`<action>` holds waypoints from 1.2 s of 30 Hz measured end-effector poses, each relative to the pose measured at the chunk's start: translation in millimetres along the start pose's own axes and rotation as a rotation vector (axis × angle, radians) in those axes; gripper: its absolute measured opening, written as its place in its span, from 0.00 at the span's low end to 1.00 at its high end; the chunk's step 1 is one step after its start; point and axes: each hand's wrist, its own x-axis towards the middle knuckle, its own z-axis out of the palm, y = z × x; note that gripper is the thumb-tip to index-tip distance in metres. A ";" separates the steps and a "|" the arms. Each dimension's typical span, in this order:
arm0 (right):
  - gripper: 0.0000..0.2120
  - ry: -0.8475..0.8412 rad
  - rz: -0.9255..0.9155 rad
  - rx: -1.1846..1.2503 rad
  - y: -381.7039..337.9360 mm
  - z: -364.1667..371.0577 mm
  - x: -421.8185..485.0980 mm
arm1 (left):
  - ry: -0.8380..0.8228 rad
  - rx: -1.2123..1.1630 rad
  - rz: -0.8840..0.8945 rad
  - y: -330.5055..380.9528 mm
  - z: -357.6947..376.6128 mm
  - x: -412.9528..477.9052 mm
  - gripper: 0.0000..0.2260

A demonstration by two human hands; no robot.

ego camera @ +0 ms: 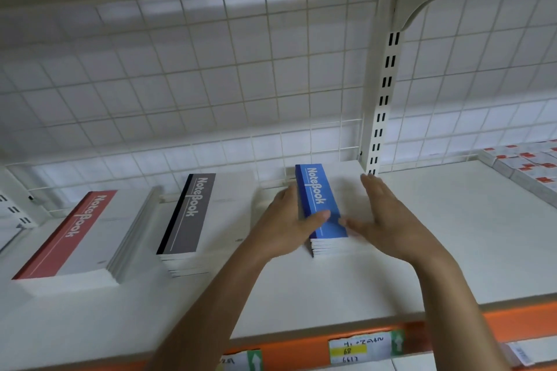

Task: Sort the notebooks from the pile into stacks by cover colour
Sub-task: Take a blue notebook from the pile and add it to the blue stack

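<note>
Left hand (pixel 286 220): unclenched, fingers along the spine side of the blue notebook stack (pixel 316 190), thumb laid across the top cover. Right hand (pixel 382 214): flat, fingers straight, set on the stack's other side, thumb tip touching the cover. Stack: on the white shelf (pixel 452 235), right of the grey stack (pixel 193 214) and red stack (pixel 75 235). Risk: an uneven squeeze would likely skew the lower copies, whose front edges look stepped; a rearward push could jam them against the wire grid (pixel 211 84).
</note>
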 end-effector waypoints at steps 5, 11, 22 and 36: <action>0.35 0.012 -0.188 -0.107 -52.2 31.5 -1.6 | 0.242 0.273 0.099 -4.2 -25.0 -22.2 0.24; 0.34 -0.002 -0.313 -0.193 -116.7 80.4 -2.9 | 0.430 0.542 0.064 -42.2 -65.6 -51.0 0.23; 0.34 -0.081 -0.530 -0.189 -258.6 190.2 -11.1 | 0.510 0.728 -0.080 -149.4 -178.9 -137.6 0.22; 0.31 -0.245 -0.600 -0.118 -408.1 343.3 -43.4 | 0.259 0.905 -0.434 -317.6 -309.7 -251.8 0.37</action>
